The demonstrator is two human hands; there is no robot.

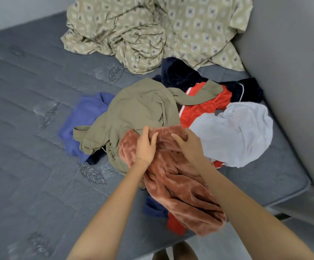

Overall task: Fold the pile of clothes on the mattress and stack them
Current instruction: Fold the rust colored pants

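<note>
A pile of unfolded clothes lies on the grey mattress (30,113). On its near side is a fuzzy rust-pink garment (178,188). My left hand (145,145) grips the garment's top edge, fingers curled into the fabric. My right hand (189,145) pinches the same edge just to the right. Around it lie an olive garment (133,111), a blue garment (83,117), a red garment with white stripes (206,107), a white garment (235,132) and a navy garment (180,74).
A crumpled beige patterned sheet (152,29) covers the far part of the mattress. A grey wall (293,72) runs along the right side. The mattress's near edge is at the bottom, with my feet (175,252) below it. Bare quilted mattress stretches to the left.
</note>
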